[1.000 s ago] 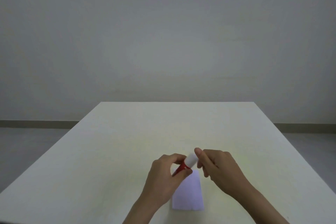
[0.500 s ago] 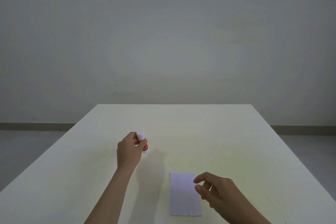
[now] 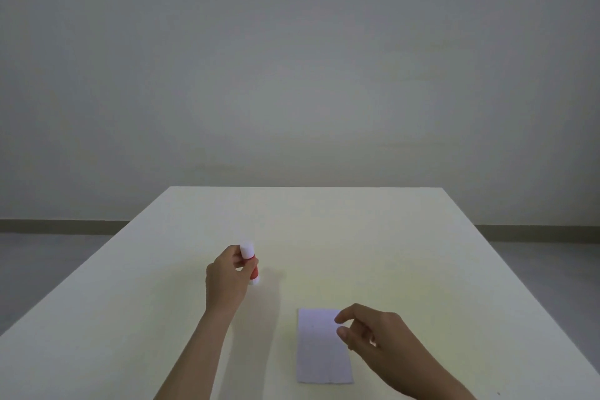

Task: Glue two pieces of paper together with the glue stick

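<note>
A red glue stick [image 3: 251,265] with a white cap stands upright on the table, its base touching the surface, left of centre. My left hand [image 3: 227,279] grips it around the middle with fingers and thumb. A pale rectangular piece of paper [image 3: 319,347] lies flat near the table's front edge, to the right of the glue stick. My right hand [image 3: 373,338] hovers at the paper's right side, fingers loosely curled and apart, holding nothing. I see only one sheet outline; whether a second sheet lies under it is hidden.
The white table [image 3: 389,237] stretches back to a plain grey wall [image 3: 292,75]. Grey floor [image 3: 48,256] shows past the left and right table edges.
My left hand carried the capped glue stick from above the paper to the left and set it upright on the table. My right hand let go of it and dropped beside the paper.
</note>
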Motion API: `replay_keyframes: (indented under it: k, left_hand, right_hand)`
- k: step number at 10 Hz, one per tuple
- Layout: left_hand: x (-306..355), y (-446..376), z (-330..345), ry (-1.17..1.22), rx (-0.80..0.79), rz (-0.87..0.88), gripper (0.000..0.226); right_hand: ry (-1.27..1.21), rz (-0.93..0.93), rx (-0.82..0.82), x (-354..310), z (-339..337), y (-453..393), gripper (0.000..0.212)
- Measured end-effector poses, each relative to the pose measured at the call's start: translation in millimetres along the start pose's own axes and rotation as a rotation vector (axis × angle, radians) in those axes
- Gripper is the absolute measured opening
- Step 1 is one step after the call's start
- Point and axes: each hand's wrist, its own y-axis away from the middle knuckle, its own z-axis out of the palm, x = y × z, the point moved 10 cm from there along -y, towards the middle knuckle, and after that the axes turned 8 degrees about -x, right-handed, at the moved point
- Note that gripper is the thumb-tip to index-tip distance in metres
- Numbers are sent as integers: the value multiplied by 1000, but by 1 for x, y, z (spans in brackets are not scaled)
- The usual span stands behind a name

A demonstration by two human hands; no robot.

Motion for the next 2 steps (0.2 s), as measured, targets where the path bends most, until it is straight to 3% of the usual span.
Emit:
replay_keyframes:
  k: [1, 2]
  left_hand:
    - [0, 2, 5, 14, -39, -16, 5]
    - [5, 2, -4, 0, -6, -49, 48]
  right_hand:
    - [80, -3, 53, 4, 0, -14, 27]
    - [220, 21, 114, 9, -6, -37, 42]
